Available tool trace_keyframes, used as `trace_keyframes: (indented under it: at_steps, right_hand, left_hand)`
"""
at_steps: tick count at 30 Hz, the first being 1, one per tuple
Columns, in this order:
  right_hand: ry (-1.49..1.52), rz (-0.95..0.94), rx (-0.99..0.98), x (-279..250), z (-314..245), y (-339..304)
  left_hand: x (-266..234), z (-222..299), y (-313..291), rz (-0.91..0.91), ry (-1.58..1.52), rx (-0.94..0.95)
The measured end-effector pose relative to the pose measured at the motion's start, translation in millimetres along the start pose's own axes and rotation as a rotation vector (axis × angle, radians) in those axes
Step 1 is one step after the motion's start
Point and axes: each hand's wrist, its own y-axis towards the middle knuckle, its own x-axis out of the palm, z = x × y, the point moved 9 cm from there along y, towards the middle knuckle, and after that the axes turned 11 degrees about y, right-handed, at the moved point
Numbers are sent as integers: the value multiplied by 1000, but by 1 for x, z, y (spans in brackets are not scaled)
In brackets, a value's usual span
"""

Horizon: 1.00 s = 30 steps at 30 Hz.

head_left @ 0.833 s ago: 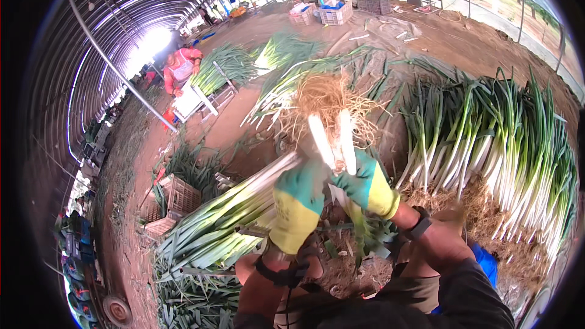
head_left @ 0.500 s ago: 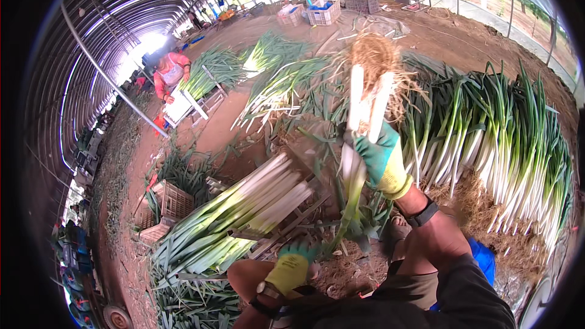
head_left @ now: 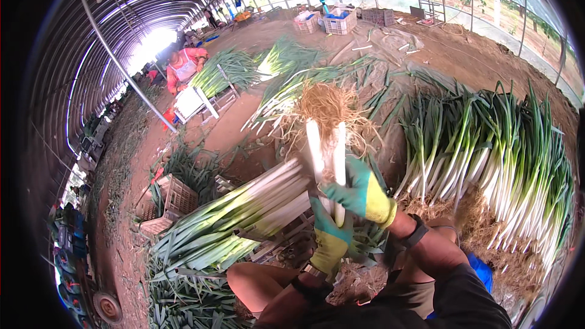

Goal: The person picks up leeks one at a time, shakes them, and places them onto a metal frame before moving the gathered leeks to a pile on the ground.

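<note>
Both gloved hands, left (head_left: 329, 234) and right (head_left: 361, 192), clasp two leeks (head_left: 327, 155) (roots up) above stacked leeks (head_left: 244, 213).

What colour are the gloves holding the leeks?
Teal-green with yellow cuffs, on both the right hand and left hand; the head view shows them.

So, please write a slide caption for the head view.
Both gloved hands, left hand and right hand, grip two leeks roots-up.

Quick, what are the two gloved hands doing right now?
Left hand: closed around the lower white stalks of the leeks.
Right hand: closed on the same leeks, higher up, roots pointing up.
</note>
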Motion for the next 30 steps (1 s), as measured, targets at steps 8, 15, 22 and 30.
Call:
trace_keyframes:
  at_steps: [8,15,22,30]
  right_hand:
    - [-785,203,-729,-18,-128,-1]
    - [-483,564,-748,-107,-122,7]
    - [-1160,169,-214,-168,-11,38]
    - [-162,-288,315,0,32,10]
  left_hand:
    - [1,-1,2,55,151,45]
    - [7,-10,-18,-42,178,44]
    - [-26,-61,3,-129,-166,-219]
    - [-45,-73,21,-285,-513,-205]
